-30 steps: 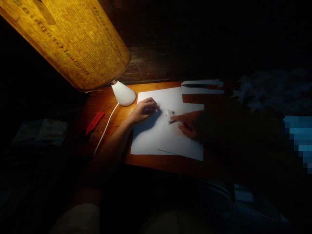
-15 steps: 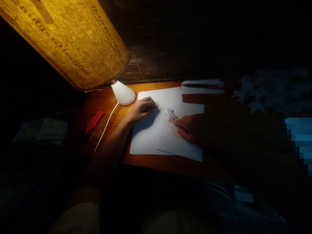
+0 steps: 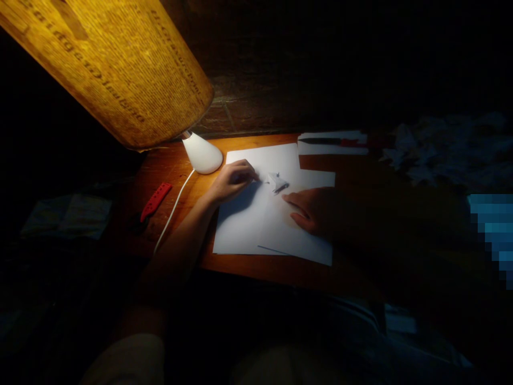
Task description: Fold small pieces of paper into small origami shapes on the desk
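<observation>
A small folded white paper figure, shaped like an origami frog (image 3: 277, 183), sits on overlapping sheets of white paper (image 3: 248, 230). My left hand (image 3: 237, 176) rests on the sheets to its left, fingers loosely curled in and apart from the frog; I see nothing in them. On the other side, my right hand (image 3: 306, 208) lies low over the paper with its index finger stretched toward the frog and the thumb apart. A narrow gap separates that fingertip from the frog. The back of my right hand fades into shadow.
A lamp with a printed yellow shade (image 3: 132, 69) and white base (image 3: 202, 155) stands at the left, its cord (image 3: 175, 211) trailing forward. A red-handled tool (image 3: 155, 202) lies beside it. Behind, a dark blade (image 3: 320, 141) crosses white paper strips (image 3: 332, 151). Folded papers (image 3: 449, 149) pile up right.
The origami frog has shifted slightly left and away from my right fingertip, and has turned. My right fingers have parted from it; my left hand stays put.
</observation>
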{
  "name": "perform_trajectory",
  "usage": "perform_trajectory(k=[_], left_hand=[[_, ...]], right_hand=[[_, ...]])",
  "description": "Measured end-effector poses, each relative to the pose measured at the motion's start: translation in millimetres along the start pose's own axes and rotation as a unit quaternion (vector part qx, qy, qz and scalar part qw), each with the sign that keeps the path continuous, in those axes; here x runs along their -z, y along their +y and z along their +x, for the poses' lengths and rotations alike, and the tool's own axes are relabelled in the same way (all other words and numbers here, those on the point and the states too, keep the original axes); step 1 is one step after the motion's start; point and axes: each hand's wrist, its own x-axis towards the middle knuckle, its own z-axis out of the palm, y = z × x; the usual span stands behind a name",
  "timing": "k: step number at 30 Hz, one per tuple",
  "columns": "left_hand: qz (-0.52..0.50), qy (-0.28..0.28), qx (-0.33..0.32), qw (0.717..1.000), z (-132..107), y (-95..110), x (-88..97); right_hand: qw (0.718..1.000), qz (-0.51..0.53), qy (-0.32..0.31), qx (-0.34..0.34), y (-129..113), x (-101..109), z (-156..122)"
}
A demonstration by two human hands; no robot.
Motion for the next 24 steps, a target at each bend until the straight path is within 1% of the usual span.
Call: perform_trajectory(k=[5,9,14,16,21,24], left_hand=[[-0.008,0.001,-0.001,1.000,0.0,-1.0,-0.4],[-0.001,-0.001,-0.019,1.000,-0.6,-4.3,-0.1],[0.020,-0.003,-0.059,0.998,-0.8,-10.0,0.5],[0.033,-0.001,-0.065,0.997,-0.9,-11.5,0.3],[0.072,0.025,-0.061,0.995,-1.1,-9.2,-3.9],[0.114,0.010,-0.087,0.990,0.0,-6.2,-8.6]], right_hand=[[0.999,-0.005,0.000,-0.041,-1.5,-1.0,2.4],[0.999,-0.018,-0.012,-0.038,-2.1,-3.2,6.1],[0.999,-0.001,-0.011,-0.042,-3.0,-1.8,5.9],[0.999,0.004,-0.010,-0.045,-2.7,-2.6,5.5],[0.996,0.056,0.032,-0.069,-0.8,-7.9,6.2],[0.991,0.104,0.048,-0.076,2.0,-11.2,7.1]])
